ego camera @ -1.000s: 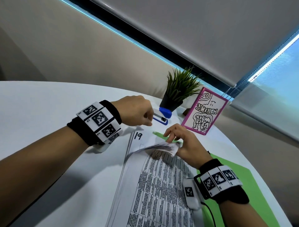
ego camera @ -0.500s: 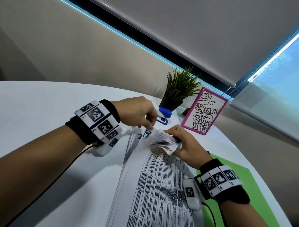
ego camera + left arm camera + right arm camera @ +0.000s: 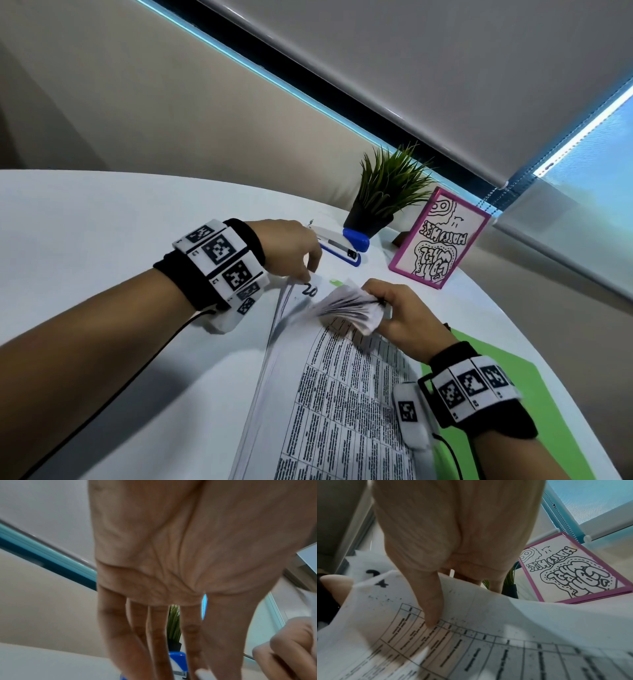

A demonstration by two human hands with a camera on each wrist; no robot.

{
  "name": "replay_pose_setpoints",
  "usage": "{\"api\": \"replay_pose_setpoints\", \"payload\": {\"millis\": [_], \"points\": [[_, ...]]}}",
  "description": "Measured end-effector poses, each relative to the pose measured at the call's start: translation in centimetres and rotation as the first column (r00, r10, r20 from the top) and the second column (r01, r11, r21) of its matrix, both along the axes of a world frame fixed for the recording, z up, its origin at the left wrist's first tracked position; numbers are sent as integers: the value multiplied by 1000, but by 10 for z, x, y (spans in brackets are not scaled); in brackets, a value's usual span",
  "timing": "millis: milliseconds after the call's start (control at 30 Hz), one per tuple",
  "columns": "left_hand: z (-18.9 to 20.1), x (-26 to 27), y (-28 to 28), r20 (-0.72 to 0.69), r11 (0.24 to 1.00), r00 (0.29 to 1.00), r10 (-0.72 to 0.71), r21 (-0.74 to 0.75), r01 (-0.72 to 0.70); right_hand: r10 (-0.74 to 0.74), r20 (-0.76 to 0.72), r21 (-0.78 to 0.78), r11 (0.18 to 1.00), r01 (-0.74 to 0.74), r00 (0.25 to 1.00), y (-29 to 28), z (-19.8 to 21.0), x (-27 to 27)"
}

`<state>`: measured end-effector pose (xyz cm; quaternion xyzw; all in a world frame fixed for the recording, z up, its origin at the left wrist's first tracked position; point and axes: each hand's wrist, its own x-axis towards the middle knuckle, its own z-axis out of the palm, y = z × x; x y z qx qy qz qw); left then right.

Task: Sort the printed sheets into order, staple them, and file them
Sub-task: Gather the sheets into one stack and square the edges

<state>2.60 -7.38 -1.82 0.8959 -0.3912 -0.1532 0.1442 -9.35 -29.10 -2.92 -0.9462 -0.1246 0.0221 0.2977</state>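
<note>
Mid-count at a white table (image 3: 102,240): right hand (image 3: 404,318) clamped on the far corner of the stack of printed sheets (image 3: 342,404), thumb (image 3: 433,609) on the top page and fingers curled beneath, bending the corners up into a fan so each handwritten page number can flash past in turn. Left hand (image 3: 291,250) at the stack's far left corner, fingers (image 3: 154,635) pointing down fairly straight and a little apart, tips on or just above the exposed sheet marked "20", probably there to pin the pages already checked; whether touching or pinching, cannot tell from these views. Stack lying flat and lengthwise toward the camera, its right edge over a green folder (image 3: 507,383), kept close, it seems, for filing later. Blue-and-white stapler (image 3: 342,246) parked just beyond the left hand, within easy reach and untouched. Behind it, a small potted plant (image 3: 387,192) and a pink-framed drawing (image 3: 442,236), propped well clear of the paperwork. Stapling and filing both not yet done.
</note>
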Motion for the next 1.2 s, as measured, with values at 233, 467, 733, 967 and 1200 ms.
{"api": "replay_pose_setpoints", "payload": {"millis": [233,467,733,967,1200], "points": [[5,-1,-4,158,989,987,-1,-145,24,7,38,18,1000,-8,999,0,0,2],[8,-2,-3,184,972,983,17,-233,27,-18,24,62,998,16,1000,3,3,-2],[0,1,-2,70,989,997,40,-147,-29,-62,38,153,987,55,997,2,3,-7],[-5,4,-2,-5,999,1000,9,-34,-9,-10,45,27,1000,9,999,3,3,-3],[-3,2,-5,-52,988,997,-49,-147,41,-26,23,56,998,25,999,5,2,-2]]}}
